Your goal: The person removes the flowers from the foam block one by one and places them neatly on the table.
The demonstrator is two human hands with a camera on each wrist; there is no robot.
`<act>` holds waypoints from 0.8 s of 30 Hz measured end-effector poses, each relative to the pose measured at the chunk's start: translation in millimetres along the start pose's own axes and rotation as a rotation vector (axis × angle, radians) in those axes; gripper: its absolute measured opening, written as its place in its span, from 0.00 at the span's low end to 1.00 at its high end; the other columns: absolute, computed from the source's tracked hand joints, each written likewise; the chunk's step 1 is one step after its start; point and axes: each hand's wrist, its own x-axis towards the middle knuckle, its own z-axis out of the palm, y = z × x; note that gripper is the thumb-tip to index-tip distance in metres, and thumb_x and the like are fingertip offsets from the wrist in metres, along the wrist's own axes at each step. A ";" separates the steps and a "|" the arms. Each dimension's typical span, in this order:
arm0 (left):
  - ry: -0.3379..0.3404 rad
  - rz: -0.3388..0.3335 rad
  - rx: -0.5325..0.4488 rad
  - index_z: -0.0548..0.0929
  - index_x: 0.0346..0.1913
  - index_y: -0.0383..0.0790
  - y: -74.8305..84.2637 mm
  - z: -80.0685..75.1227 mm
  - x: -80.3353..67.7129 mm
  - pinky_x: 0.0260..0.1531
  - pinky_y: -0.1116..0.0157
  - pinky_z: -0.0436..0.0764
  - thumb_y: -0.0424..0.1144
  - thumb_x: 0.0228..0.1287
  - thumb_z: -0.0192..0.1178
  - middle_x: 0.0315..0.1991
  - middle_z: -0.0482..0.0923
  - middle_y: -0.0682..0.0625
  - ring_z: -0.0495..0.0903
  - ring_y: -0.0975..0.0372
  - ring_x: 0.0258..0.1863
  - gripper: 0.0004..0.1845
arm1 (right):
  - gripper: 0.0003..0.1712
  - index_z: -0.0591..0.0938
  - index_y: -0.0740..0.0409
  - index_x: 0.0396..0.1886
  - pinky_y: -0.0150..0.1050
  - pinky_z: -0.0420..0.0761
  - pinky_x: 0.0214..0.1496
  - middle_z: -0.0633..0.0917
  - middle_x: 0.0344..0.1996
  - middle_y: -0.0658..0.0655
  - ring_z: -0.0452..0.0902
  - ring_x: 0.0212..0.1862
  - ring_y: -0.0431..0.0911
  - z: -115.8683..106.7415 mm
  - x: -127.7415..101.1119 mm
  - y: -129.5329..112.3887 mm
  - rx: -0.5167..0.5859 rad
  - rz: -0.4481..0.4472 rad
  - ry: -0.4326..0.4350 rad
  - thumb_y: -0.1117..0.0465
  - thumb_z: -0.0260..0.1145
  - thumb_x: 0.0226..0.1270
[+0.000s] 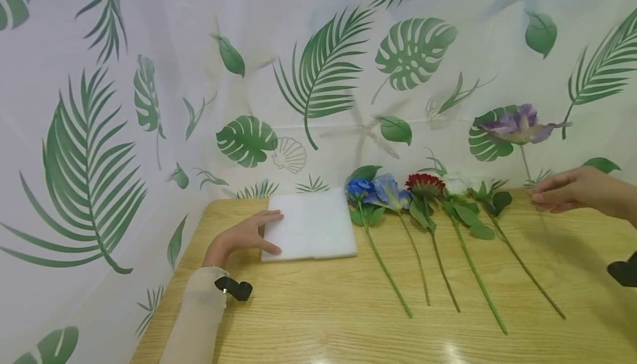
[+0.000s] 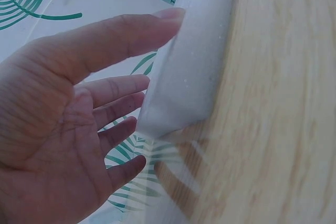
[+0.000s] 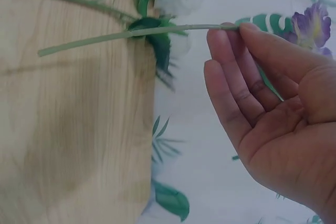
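A white foam block (image 1: 311, 225) lies flat at the back left of the wooden table. My left hand (image 1: 247, 235) rests at its left edge, thumb and fingers spread; in the left wrist view the thumb touches the foam's side (image 2: 191, 66). On the right, my right hand (image 1: 579, 190) pinches the stem (image 3: 173, 28) of a purple artificial flower (image 1: 525, 123) between thumb and fingertips. The bloom stands upright above the hand, and the stem's lower end hangs over the table.
Right of the foam lie several stemmed flowers in a row: a blue rose (image 1: 359, 187), a pale blue flower (image 1: 390, 192), a red one (image 1: 426, 185), a white one (image 1: 455, 184) and a leafy stem (image 1: 527, 270). Behind the wooden table (image 1: 298, 308) hangs a leaf-print curtain (image 1: 189, 76).
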 end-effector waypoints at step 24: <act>0.002 -0.004 0.001 0.62 0.79 0.43 -1.0 0.6 0.1 0.79 0.41 0.50 0.45 0.53 0.78 0.83 0.50 0.42 0.44 0.44 0.83 0.52 | 0.29 0.73 0.80 0.63 0.36 0.88 0.49 0.90 0.45 0.46 0.87 0.43 0.39 -8.4 4.0 46.6 0.033 0.071 -0.242 0.58 0.62 0.76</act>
